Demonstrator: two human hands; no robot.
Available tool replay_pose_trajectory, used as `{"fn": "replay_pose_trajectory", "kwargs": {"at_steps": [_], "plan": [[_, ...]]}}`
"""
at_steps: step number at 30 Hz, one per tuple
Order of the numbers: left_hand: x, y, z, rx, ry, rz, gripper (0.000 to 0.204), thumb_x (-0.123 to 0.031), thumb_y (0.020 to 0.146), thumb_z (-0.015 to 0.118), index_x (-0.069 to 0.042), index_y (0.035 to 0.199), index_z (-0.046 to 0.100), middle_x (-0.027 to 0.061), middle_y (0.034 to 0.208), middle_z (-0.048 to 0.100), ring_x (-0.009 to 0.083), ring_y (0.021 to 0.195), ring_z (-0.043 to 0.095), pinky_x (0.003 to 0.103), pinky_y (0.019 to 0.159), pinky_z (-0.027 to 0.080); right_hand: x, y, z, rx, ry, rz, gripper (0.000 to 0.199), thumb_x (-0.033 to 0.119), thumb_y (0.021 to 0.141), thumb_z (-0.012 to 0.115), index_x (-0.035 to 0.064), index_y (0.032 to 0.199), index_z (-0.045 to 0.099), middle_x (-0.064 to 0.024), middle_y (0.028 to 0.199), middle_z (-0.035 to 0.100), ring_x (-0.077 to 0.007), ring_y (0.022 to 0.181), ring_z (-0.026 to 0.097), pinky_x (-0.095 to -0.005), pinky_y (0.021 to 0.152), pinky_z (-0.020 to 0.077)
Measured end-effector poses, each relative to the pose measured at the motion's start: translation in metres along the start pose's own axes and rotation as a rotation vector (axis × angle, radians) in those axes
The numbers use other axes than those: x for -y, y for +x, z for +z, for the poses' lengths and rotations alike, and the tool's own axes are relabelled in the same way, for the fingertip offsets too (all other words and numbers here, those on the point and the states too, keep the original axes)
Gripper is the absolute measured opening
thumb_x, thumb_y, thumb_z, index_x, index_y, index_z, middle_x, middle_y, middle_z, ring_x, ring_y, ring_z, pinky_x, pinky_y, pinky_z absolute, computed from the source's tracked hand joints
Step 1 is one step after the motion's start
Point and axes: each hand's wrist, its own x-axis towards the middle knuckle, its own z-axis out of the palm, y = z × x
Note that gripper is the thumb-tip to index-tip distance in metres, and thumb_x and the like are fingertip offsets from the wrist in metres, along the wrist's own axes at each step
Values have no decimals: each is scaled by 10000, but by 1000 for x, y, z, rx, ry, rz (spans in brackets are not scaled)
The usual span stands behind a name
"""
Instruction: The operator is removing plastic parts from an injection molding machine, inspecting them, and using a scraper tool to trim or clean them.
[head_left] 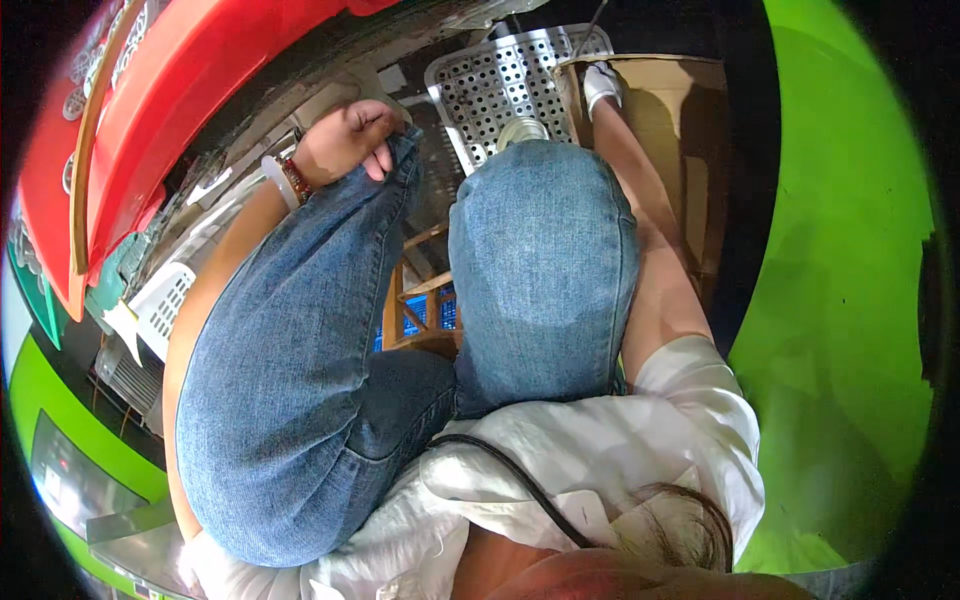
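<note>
My left hand, bare with a pale bangle and a beaded bracelet at the wrist, rests against the lower end of my jeans leg. Its fingers are curled, two of them hanging down; whatever may lie inside them is hidden. Along the outside of my other knee, my right arm stretches forward. At its far end my right hand, in a white glove with grey fingertips, is at the upper edge of an open cardboard box. Its fingers look bent together, and I cannot make out anything in them.
Beside the box stands a grey perforated plastic crate, with a pale round container partly behind my knee. A wooden stool frame shows between my legs. Red plastic curves at left, near a white slotted basket. Green surface fills the right.
</note>
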Motion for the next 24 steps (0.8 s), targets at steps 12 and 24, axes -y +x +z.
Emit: {"fn": "replay_pose_trajectory", "kwargs": {"at_steps": [12, 24], "plan": [[-2, 0, 2, 4, -36, -28, 272, -224, 1020, 399, -16, 1109, 550, 46, 692, 640, 87, 537, 600, 219, 536, 491, -8, -11, 14, -199, 88, -93, 377, 314, 751, 641, 66, 1035, 647, -195, 1044, 663, -347, 980, 633, -420, 838, 498], [-1, 1, 2, 13, -20, 20, 272, -232, 1021, 398, -22, 1102, 552, 47, 683, 632, 93, 524, 599, 217, 525, 486, 10, -35, -9, -114, 114, -105, 429, 390, 787, 576, 48, 1039, 633, -228, 1074, 634, -392, 1015, 598, -447, 864, 466]]}}
